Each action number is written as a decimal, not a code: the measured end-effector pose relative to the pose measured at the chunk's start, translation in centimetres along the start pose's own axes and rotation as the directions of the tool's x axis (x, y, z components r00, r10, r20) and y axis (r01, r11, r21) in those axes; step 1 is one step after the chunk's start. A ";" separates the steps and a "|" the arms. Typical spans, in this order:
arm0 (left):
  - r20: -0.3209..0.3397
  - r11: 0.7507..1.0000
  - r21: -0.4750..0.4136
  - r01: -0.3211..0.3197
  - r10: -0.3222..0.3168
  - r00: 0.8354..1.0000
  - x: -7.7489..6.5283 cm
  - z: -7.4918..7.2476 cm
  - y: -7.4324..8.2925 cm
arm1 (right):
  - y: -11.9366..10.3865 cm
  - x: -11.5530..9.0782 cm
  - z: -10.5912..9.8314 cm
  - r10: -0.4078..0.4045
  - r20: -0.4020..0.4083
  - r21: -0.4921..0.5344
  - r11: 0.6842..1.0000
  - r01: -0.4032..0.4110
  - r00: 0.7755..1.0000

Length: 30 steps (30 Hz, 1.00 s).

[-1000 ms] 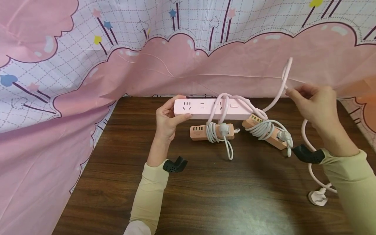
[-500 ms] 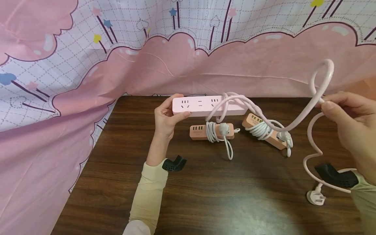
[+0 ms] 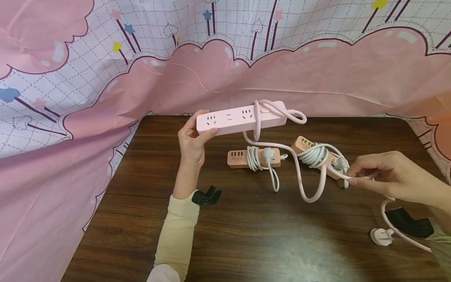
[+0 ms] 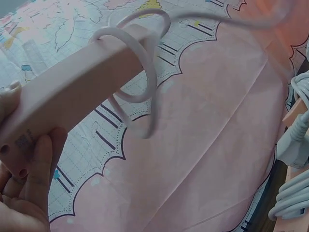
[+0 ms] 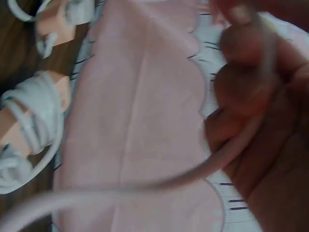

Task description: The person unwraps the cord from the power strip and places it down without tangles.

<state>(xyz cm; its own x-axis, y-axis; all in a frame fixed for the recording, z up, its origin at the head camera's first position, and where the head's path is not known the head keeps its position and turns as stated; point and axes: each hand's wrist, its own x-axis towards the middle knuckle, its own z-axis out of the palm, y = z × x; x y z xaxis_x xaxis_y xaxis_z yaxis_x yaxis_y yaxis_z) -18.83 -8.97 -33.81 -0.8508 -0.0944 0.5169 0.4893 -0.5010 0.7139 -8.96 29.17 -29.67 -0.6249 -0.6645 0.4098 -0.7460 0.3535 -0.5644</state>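
Observation:
My left hand (image 3: 192,141) grips the left end of a pink power strip (image 3: 225,120), raised above the table and tilted up to the right. Its pink cord (image 3: 300,180) loops around the strip's right part, then sags down and across to my right hand (image 3: 391,176), which pinches it between thumb and fingers. Beyond that hand the cord runs down to a white plug (image 3: 381,237) on the table. In the left wrist view the underside of the power strip (image 4: 72,87) shows, with the cord loop around its far end. The right wrist view is blurred around the fingers and the cord (image 5: 193,174).
Two small orange power strips lie on the dark wooden table (image 3: 246,235). The middle one (image 3: 237,158) and the right one (image 3: 331,170) are each wrapped in their white cords. A pink patterned curtain (image 3: 282,78) hangs along the back and left.
The left hand has shifted slightly left and tilted the pink power strip. The right hand swung out right, then came back lower with the cord, which now hangs in a slack bend.

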 end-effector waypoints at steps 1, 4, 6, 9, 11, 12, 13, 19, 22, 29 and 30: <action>0.001 1.000 -0.006 -0.001 0.001 1.000 0.0 0.0 0.0 | 0.4 -0.3 0.2 0.051 0.020 -0.085 0.995 -0.049 0.999; 0.014 1.000 -0.010 0.001 -0.001 1.000 0.0 -0.1 -0.1 | 1.8 -0.6 0.6 0.174 0.012 -0.275 0.947 -0.165 0.985; 0.023 1.000 -0.009 0.004 -0.003 1.000 0.0 -0.1 -0.1 | 2.6 -0.7 0.6 0.246 -0.041 -0.375 0.895 -0.243 0.968; 0.029 1.000 -0.006 0.009 -0.009 1.000 -0.1 0.0 -0.1 | 3.2 -0.5 -0.1 0.356 -0.157 -0.472 0.792 -0.386 0.921; 0.028 1.000 -0.007 0.013 -0.013 1.000 -0.1 0.0 0.0 | 3.4 -0.3 -0.8 0.409 -0.254 -0.473 0.738 -0.481 0.877; 0.029 1.000 -0.007 0.014 -0.014 0.999 -0.1 0.0 0.0 | 3.5 -0.2 -1.2 0.428 -0.306 -0.454 0.720 -0.525 0.851; 0.030 1.000 -0.007 0.016 -0.016 0.999 -0.1 0.0 0.0 | 3.5 -0.1 -1.6 0.440 -0.355 -0.421 0.713 -0.561 0.825; 0.050 1.000 -0.010 0.024 -0.024 0.998 0.0 0.0 0.0 | 3.0 0.7 -3.6 0.516 -0.593 -0.089 0.721 -0.687 0.618; 0.070 0.999 -0.018 0.027 -0.025 0.997 0.0 0.0 0.0 | 2.9 1.4 -4.4 0.545 -0.642 0.176 0.789 -0.588 0.539; 0.098 0.999 -0.015 0.052 -0.051 0.994 -0.3 -0.1 -0.3 | 8.3 0.1 -6.9 0.573 -0.708 0.516 0.819 -0.250 0.413; 0.101 0.998 -0.014 0.054 -0.052 0.993 -0.3 -0.1 -0.3 | 10.0 -0.9 -7.5 0.572 -0.711 0.508 0.820 -0.264 0.409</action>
<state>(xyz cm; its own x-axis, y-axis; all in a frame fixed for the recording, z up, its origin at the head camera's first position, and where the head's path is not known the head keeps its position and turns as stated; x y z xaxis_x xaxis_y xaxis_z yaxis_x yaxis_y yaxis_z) -18.75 -8.88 -34.24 -0.8514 0.0197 0.5241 0.4400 -0.5170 0.7342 -17.59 38.31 -30.33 -0.8460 0.3986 0.3541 -0.3296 0.1310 -0.9350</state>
